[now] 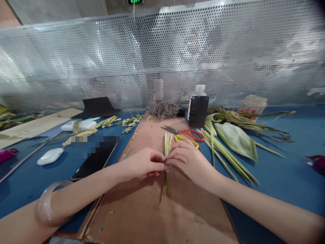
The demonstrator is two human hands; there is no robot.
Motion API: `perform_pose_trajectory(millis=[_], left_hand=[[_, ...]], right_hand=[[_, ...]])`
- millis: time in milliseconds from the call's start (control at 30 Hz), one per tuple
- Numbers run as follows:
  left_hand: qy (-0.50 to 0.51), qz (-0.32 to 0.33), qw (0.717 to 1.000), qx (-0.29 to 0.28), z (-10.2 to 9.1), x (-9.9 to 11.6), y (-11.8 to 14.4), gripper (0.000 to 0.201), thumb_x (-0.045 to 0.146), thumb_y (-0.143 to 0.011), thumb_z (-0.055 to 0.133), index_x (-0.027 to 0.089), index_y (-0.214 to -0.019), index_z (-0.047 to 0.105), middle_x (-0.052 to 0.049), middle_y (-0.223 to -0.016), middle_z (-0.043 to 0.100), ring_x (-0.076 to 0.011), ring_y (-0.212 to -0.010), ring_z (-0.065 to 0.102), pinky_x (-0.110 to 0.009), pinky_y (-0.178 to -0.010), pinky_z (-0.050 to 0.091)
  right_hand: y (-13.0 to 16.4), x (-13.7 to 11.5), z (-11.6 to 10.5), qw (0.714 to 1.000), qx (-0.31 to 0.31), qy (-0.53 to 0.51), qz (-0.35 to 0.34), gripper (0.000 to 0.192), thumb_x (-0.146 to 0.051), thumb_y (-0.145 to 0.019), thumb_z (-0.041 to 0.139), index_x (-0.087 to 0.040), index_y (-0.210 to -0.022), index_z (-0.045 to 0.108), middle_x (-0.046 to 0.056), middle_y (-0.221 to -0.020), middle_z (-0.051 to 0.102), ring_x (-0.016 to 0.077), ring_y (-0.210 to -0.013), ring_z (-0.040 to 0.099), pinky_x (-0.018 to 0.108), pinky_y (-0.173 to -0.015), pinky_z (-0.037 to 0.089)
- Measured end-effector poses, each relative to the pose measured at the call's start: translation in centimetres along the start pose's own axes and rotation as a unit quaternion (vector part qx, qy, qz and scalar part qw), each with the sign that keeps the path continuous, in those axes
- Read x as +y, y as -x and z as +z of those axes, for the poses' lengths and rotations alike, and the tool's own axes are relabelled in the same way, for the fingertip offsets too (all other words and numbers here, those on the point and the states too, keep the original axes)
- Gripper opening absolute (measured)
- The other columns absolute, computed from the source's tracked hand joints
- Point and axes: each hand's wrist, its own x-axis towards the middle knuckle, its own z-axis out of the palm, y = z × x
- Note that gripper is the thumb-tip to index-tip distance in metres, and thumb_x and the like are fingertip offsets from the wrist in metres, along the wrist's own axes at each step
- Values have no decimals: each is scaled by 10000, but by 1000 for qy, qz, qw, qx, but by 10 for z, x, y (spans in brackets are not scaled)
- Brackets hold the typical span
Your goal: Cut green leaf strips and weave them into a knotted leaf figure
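Pinching strips (167,144) at mid-length, the left grip (141,163) and right grip (190,162) are narrow and meet fingertip to fingertip over the board (142,217). Just beyond the right grip lie scissors (183,131), with leaves (236,140) to its right and a phone (95,161) beside the left grip; farther out, twine (164,110) sits left of a dark bottle (199,110).

Perforated metal screen (157,57), blue tabletop (289,156), exit sign (135,1)

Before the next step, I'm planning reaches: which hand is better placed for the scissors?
Probably the right hand: the scissors' handles lie just beyond it, while the left hand is farther off.
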Motion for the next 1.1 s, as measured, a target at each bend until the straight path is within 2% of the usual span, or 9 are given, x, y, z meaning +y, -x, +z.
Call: perform_pose_trajectory(millis=[200, 333, 433, 533, 667, 800, 933, 1100], left_hand=[[-4, -22, 1000, 11, 1, -1, -1, 295, 445, -762, 615, 153, -802, 624, 39, -565, 506, -50, -409, 363, -159, -351, 246], [4, -16, 1000, 7, 1, 1, 0, 271, 415, -760, 620, 148, -809, 618, 39, -571, 510, -44, -398, 353, -157, -345, 232], [12, -33, 999, 14, 1, 5, 1, 279, 418, -768, 608, 139, -761, 605, 26, -595, 543, -34, -394, 360, -156, -351, 226], [18, -53, 998, 22, 2, 8, 2, 281, 420, -773, 602, 140, -750, 610, 23, -590, 570, -31, -383, 372, -159, -358, 230], [28, -43, 998, 28, 1, 8, 3, 261, 403, -768, 611, 145, -728, 616, 20, -591, 594, -37, -405, 414, -159, -383, 273], [35, -53, 997, 33, -1, 5, 4, 253, 397, -769, 610, 145, -759, 625, 9, -612, 609, -39, -405, 428, -153, -372, 265], [38, -45, 998, 38, -2, 1, 3, 263, 408, -774, 613, 146, -788, 630, 2, -616, 616, -43, -406, 461, -146, -369, 276], [43, -40, 998, 30, -3, -2, 1, 255, 397, -775, 622, 143, -805, 634, 1, -614, 624, -46, -411, 483, -144, -375, 291]], right_hand=[[-3, -1, 3, 999, -7, 5, 50, 135, -242, -815, 669, -188, -692, 665, 3, -699, 620, 176, -779, 516, 328, -749, 384], [-1, -1, -1, 996, -28, 4, 85, 237, -252, -899, 537, -177, -696, 634, 6, -679, 594, 163, -732, 509, 291, -665, 373], [1, 0, -8, 995, -62, -12, 76, 273, -218, -921, 472, -174, -701, 626, -1, -674, 594, 138, -666, 504, 269, -617, 364], [3, 0, -14, 993, -92, -44, 57, 206, -174, -884, 514, -193, -756, 673, -9, -718, 641, 127, -673, 538, 251, -620, 380], [6, -2, -14, 990, -112, -38, 71, 172, -149, -841, 556, -207, -784, 707, -2, -717, 665, 127, -663, 562, 240, -595, 396], [9, 0, -8, 987, -114, -53, 103, 158, -140, -818, 563, -200, -821, 709, 5, -734, 685, 128, -657, 586, 237, -588, 419], [15, 4, -1, 984, -109, -95, 106, 160, -173, -829, 549, -224, -861, 697, -8, -779, 698, 126, -669, 603, 237, -602, 437], [15, 0, 2, 982, -96, -96, 130, 128, -186, -814, 568, -209, -815, 694, -7, -722, 681, 126, -636, 584, 244, -581, 427]])
